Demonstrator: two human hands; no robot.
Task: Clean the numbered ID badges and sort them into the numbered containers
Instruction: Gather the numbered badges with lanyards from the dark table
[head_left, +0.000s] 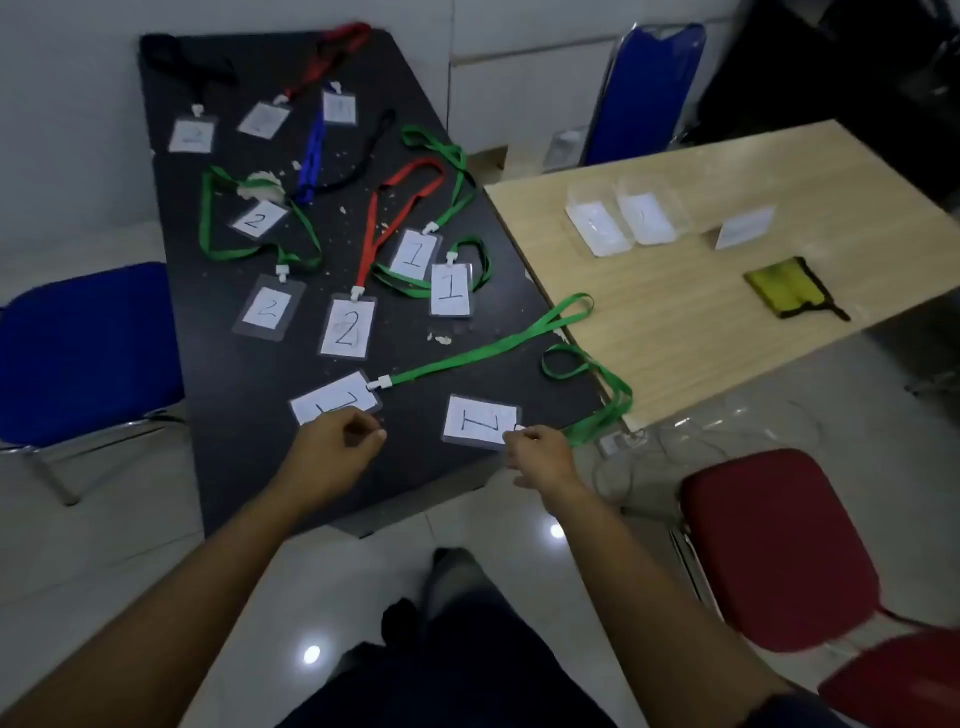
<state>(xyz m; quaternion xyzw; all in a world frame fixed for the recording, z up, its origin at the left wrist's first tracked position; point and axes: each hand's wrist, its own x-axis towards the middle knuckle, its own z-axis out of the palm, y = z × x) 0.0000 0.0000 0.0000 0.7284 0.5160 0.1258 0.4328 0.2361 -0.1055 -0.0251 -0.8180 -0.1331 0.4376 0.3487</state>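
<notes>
Ten badges (347, 327) lie on the black table (234, 415) amid crumbs. Containers (597, 228) at two o'clock hold no badges, and the cloth (787, 288) at three lies unused. Right hand (540, 452) pinches the nearest badge (480, 420) by its clip, at six. Left hand (337, 447) curls at the next badge (335, 400), grip unclear. Almost everything remains.

Left arm in from 7 o'clock, left hand (337, 449) curled, grip unclear. Right arm from 5 o'clock, right hand (540, 454) pinching badge clip (519, 427).

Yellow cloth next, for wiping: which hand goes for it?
Right. The cloth lies on the wooden table, on the same side as the right hand, though it pinches a badge by its clip; the left hand is farther off.
</notes>
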